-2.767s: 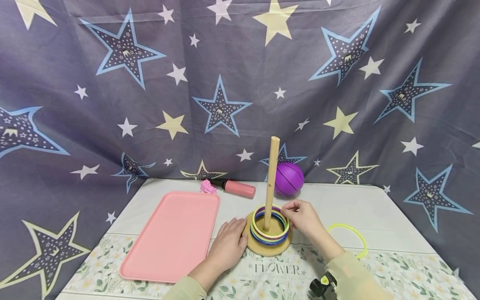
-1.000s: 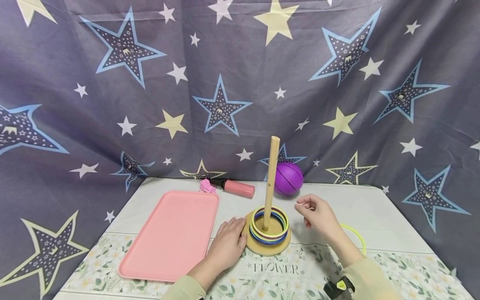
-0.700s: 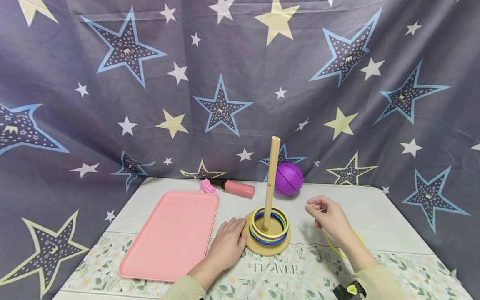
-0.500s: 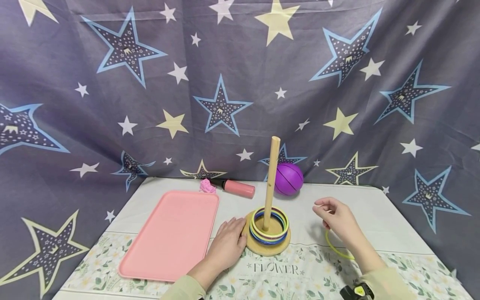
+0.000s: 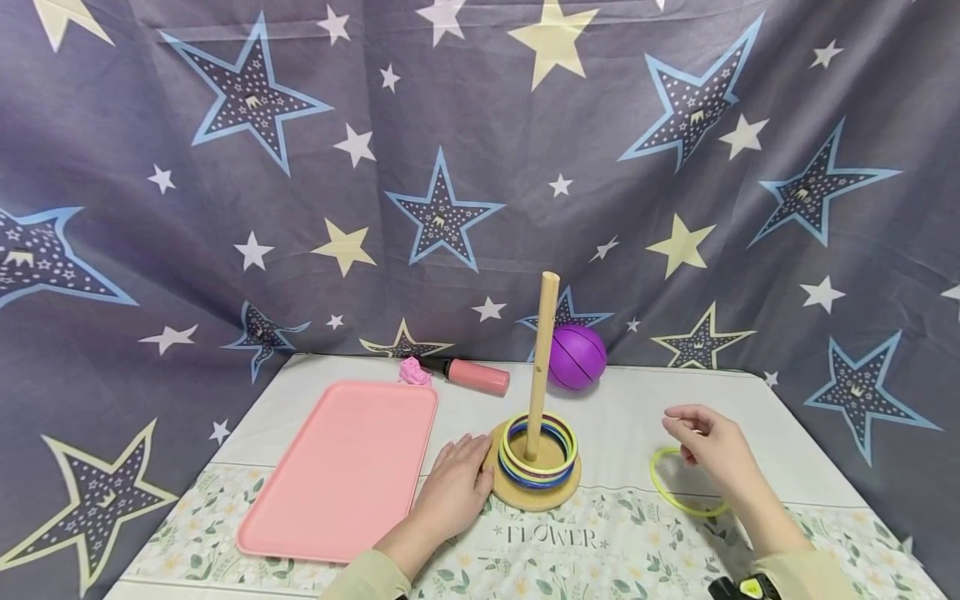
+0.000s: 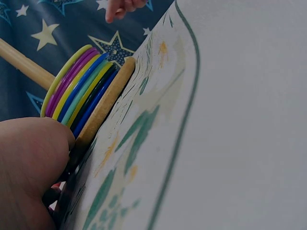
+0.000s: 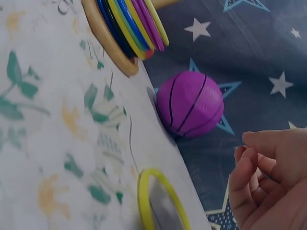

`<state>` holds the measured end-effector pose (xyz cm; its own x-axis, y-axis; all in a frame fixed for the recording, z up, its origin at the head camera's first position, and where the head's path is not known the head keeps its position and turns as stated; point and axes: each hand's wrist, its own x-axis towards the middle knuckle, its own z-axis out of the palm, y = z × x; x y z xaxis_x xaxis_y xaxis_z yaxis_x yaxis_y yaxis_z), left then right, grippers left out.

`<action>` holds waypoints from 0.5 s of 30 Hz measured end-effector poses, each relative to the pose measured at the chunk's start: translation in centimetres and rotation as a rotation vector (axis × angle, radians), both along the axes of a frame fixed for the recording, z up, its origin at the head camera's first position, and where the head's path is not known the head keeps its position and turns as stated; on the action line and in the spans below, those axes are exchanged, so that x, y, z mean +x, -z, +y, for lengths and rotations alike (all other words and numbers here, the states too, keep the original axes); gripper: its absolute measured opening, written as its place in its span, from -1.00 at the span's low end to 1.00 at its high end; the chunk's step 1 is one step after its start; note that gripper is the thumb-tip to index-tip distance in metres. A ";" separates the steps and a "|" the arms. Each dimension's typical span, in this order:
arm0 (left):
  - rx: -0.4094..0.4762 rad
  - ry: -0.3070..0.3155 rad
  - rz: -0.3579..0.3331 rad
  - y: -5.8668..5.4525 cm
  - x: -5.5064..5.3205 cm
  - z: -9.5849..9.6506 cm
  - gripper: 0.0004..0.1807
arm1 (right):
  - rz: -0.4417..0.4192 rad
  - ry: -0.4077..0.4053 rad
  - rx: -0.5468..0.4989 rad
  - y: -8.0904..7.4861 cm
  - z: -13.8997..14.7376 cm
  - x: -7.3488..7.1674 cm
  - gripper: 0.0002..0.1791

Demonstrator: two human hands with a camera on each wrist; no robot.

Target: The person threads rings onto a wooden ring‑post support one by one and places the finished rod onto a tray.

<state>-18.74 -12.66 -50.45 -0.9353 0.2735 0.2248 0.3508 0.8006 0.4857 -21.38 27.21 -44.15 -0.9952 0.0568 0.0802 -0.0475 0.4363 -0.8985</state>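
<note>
A wooden ring-toss stand has an upright peg [image 5: 543, 367] on a round base [image 5: 531, 502]. Stacked rings [image 6: 76, 91] in yellow, purple, blue and teal lie round the foot of the peg. My left hand [image 5: 455, 483] rests at the left edge of the base, its fingers relaxed. My right hand [image 5: 712, 446], fingers loosely curled with nothing between them, hovers over a loose yellow ring [image 7: 144, 196] on the table, right of the stand. In the head view the hand and wrist overlap that ring's far right side.
A pink tray [image 5: 341, 475] lies left of the stand. At the back of the table are a purple ball [image 5: 577, 358], a pink-and-black hand pump [image 5: 480, 377] and a small crumpled pink item [image 5: 415, 372]. A star-patterned curtain [image 5: 480, 167] hangs behind.
My right hand, earlier at the top ring on the stand, has come away and moved right to above the loose yellow ring. My left hand has stayed at the base.
</note>
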 end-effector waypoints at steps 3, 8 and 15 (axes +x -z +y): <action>-0.001 -0.001 -0.002 0.0 0.1 0.0 -0.43 | -0.017 0.025 -0.009 0.4 0.7 0.2 -0.49; 0.007 -0.001 0.014 -0.1 0.2 0.0 -0.44 | -0.080 0.099 -0.009 1.3 2.0 0.0 -0.48; 0.008 -0.001 0.022 -0.1 0.3 0.0 -0.44 | -0.067 0.145 -0.011 2.1 3.8 0.1 -0.47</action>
<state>-18.45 -12.67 -50.37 -0.9303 0.2703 0.2478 0.3606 0.7971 0.4844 -21.24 31.04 -46.24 -0.9795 0.2012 0.0128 0.0754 0.4242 -0.9024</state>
